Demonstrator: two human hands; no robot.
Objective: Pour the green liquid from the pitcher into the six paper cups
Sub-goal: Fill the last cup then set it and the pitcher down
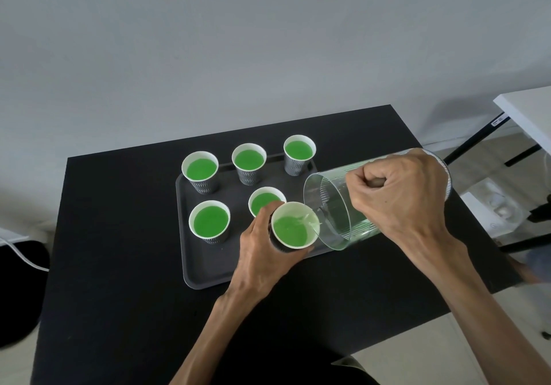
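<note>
table [119,265]: black, carrying the dark tray [208,277]
pitcher [337,211]: clear glass, tipped almost sideways, lip sitting over the held cup, barely any green left inside
right hand [399,202]: curling tight around the pitcher handle
left hand [262,253]: wrapping around the sixth cup [293,226], which is showing green liquid
other five cups [210,220]: sitting full on the tray
writing: a small label on the white table's leg [496,120], too tiny to read
</note>
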